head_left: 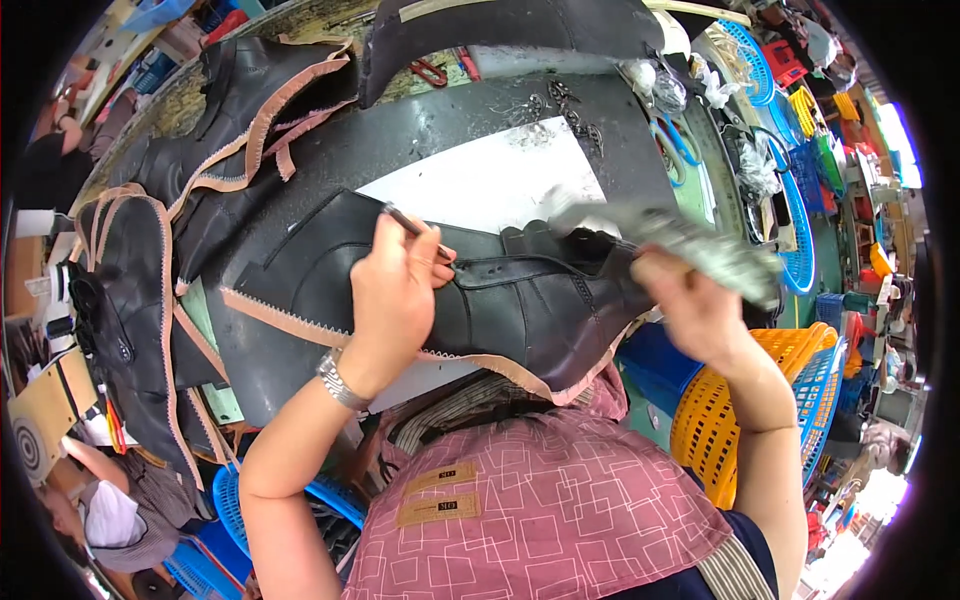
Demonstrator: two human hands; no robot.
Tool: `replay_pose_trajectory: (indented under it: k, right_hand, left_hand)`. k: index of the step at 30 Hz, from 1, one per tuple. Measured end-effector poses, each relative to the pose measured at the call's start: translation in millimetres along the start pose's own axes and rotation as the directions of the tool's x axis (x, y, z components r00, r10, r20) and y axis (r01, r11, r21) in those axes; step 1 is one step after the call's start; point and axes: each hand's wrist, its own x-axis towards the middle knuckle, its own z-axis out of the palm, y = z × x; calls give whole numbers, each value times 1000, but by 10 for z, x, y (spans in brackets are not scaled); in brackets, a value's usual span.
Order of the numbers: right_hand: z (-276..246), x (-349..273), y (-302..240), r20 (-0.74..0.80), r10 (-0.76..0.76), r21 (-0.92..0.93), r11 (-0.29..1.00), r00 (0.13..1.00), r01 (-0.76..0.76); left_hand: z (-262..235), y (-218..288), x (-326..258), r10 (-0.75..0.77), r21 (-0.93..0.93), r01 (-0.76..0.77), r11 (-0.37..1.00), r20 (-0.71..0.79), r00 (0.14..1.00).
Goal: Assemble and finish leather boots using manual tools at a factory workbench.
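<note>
A black leather boot upper [540, 320], with a buckled strap and pink zigzag-cut lining along its edge, lies flat on the bench in front of me. My left hand [395, 285] rests over its left part, fingers closed around a slim dark metal punch [403, 218] held at a slant. Over the upper's right end is my right hand [690, 300], gripping a long grey-green tool [700, 245]. Motion smears that tool, so its exact kind cannot be made out. Beneath the upper, a white board [490, 175] is partly hidden and speckled with dark bits.
More black boot uppers [125, 260] are piled at the left, and another leather piece [510, 30] lies across the back. Blue-handled scissors [675, 145] and small metal buckles [565, 100] are at the far right. A yellow basket [710, 425] stands by my right forearm. Another person [120, 510] sits lower left.
</note>
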Motion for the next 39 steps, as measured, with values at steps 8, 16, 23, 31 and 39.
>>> replay_pose_trajectory:
  k: [8, 16, 23, 31, 39]
  right_hand:
    - [142, -170, 1604, -242, 206, -512, 803, 948, -305]
    - [343, 696, 1197, -172, 41, -219, 973, 984, -79]
    - [508, 1043, 1419, 36, 421, -20, 907, 907, -420]
    - [-215, 453, -103, -202, 331, 509, 840, 922, -191]
    - [358, -128, -719, 297, 280, 802, 445, 913, -397]
  left_hand:
    - [-450, 93, 982, 553, 749, -498, 438, 212, 806]
    - [-618, -236, 1085, 443, 722, -410, 557, 160, 882]
    - [-430, 353, 668, 477, 421, -505, 753, 180, 860]
    - [-31, 604, 75, 446, -27, -446, 894, 113, 888]
    - [88, 320, -664, 664, 113, -673, 731, 108, 740]
